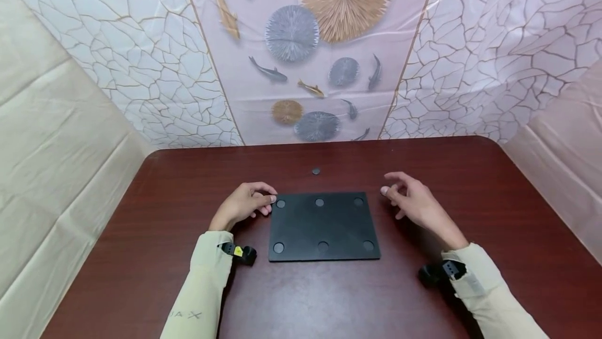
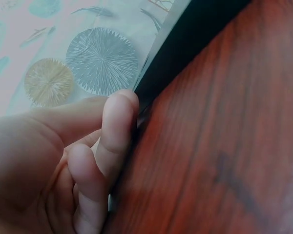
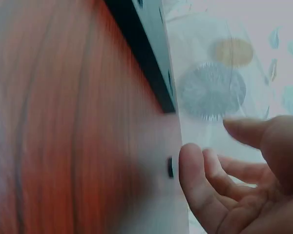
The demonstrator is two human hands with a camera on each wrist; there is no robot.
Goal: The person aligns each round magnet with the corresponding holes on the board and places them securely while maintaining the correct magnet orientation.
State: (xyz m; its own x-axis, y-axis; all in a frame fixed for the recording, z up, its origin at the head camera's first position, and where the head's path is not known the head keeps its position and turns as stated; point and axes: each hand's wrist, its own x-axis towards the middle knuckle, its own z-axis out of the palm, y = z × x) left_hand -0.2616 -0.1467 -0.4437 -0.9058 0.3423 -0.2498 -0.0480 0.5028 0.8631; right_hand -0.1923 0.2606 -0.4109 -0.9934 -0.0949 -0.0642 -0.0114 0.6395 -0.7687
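Observation:
A flat black rectangular board (image 1: pixel 324 224) lies on the table, with several round recesses in two rows, one along its far edge and one along its near edge. My left hand (image 1: pixel 249 202) is at the board's far left corner, its thumb and fingertips right at the edge; in the left wrist view the fingers (image 2: pixel 118 122) are bent loosely beside the board's end. Beyond the board sits a small dark disc (image 1: pixel 316 171), seen edge-on in the right wrist view. To the right of the board, my right hand (image 1: pixel 414 200) hovers with loosely bent fingers and nothing between them.
The dark red wooden table (image 1: pixel 188 172) has rounded far corners. Behind it hangs a patterned curtain (image 1: pixel 291 93), with plain pale cloth (image 1: pixel 66 161) at both sides. A small black camera (image 1: pixel 246 255) is strapped to each wrist over pale sleeves.

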